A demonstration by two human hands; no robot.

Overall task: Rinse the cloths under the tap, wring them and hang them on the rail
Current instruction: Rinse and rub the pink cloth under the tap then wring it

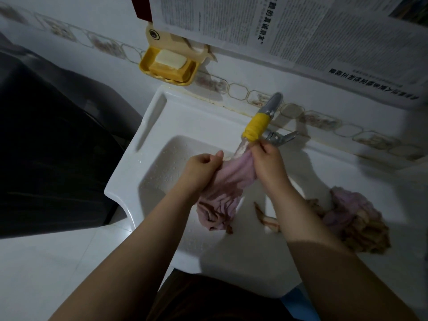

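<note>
Your left hand (203, 164) and right hand (266, 158) squeeze the wet pink cloth (222, 193) under the yellow-wrapped tap (256, 127); next, twist it hard.

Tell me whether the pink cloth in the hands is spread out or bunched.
Bunched. The pink cloth is gathered into a rope between the left hand and right hand, its loose end hanging crumpled over the sink.

Tap (264, 121) overhangs basin (162, 163); cloth heap (354, 218) crowds right.
</note>
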